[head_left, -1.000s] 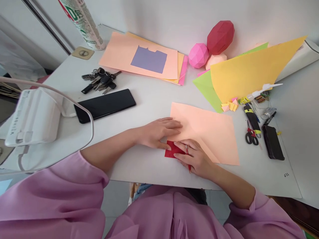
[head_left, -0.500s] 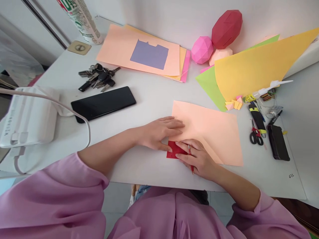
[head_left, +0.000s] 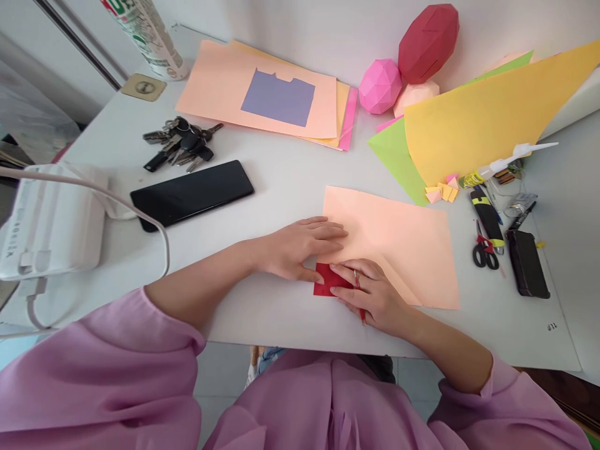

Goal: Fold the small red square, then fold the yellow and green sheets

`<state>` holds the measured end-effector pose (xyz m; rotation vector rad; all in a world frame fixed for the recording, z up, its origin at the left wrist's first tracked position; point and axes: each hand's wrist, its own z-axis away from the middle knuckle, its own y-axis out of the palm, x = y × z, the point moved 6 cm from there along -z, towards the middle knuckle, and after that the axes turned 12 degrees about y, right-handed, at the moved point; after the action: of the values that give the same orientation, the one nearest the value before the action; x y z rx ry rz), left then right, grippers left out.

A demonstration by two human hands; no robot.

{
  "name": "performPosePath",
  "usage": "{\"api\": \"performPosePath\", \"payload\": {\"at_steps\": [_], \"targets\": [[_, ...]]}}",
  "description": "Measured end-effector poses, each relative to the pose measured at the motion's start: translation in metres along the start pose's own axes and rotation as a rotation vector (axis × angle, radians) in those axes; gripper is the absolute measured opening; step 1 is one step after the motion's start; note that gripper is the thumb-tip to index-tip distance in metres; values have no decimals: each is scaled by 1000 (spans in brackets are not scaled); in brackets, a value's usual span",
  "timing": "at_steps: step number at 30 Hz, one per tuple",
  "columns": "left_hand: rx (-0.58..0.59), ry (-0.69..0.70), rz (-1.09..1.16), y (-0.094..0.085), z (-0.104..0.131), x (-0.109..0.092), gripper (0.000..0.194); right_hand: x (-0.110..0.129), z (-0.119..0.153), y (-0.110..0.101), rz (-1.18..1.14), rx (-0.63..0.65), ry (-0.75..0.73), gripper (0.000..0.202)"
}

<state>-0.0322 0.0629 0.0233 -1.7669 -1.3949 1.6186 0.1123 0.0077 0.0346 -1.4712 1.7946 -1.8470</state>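
white desktop [head_left: 276,322] spreads under both hands, with a black phone [head_left: 192,195] at ten o'clock from them, scissors [head_left: 485,255] at three and a faceted red shape [head_left: 429,44] at one. small red paper [head_left: 323,288] lies at the eight o'clock edge of a peach sheet [head_left: 412,247]. left hand [head_left: 300,247] is unclenched, fingers flat on the peach sheet, thumb on the red paper; right hand [head_left: 368,294] presses the red paper while grasping a slim red pencil-like tool [head_left: 362,316].

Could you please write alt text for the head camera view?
A right hand rests on a small red paper; the left hand lies over the edge of a larger peach sheet, its thumb on the red paper. On the white desk around them lie a black phone, keys and scissors.
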Motion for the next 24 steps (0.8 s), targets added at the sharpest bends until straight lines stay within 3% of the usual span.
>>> {"api": "performPosePath", "payload": {"at_steps": [3, 8, 15, 24], "targets": [[-26, -1, 7, -1, 0, -1, 49, 1, 0, -1, -17, -8, -5, 20], [-6, -33, 46, -4, -1, -4, 19, 1, -1, -2, -25, -5, 5, 20], [109, -63, -17, -3, -1, -11, 12, 1, -2, -1, -4, -16, 3, 20], [140, -94, -17, -2, -1, -11, 19, 1, -1, 0, -24, -40, -9, 20]]}}
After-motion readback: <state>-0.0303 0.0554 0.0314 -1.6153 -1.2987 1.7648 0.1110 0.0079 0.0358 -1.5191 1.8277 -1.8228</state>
